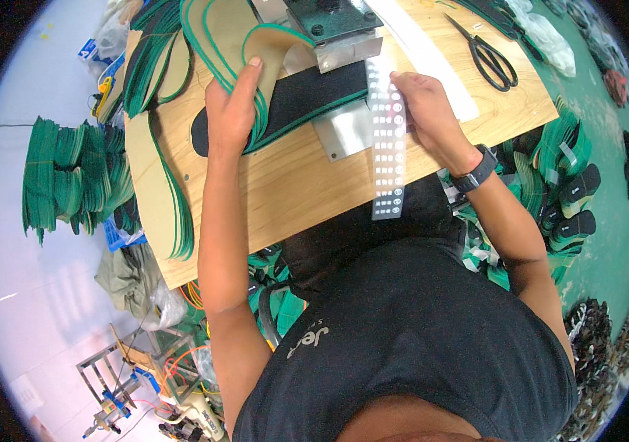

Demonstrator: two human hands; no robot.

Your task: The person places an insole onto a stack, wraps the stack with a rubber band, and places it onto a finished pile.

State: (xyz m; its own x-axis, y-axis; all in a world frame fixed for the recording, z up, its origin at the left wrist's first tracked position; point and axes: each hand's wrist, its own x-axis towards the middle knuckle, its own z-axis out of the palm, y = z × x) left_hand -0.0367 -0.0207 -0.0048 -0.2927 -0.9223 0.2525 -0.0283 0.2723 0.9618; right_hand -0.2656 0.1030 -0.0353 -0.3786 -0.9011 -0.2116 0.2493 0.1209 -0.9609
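The person's black T-shirt (pixel 410 331) fills the lower view; beyond it lies the pale wooden worktop (pixel 292 184); the left hand (pixel 232 110) is closed over a fanned stack of tan, green-edged shoe insoles (pixel 255 66), thumb under, fingers on top; the right hand (pixel 425 110) pinches the upper end of a long clear strip of small round stickers (pixel 388 147), which hangs past the worktop's near edge; a black insole (pixel 292 103) lies under the metal press head (pixel 333 26). The loosely fanned stack could slip apart; the dangling strip might snag or peel; black scissors (pixel 493 55) lie well apart.
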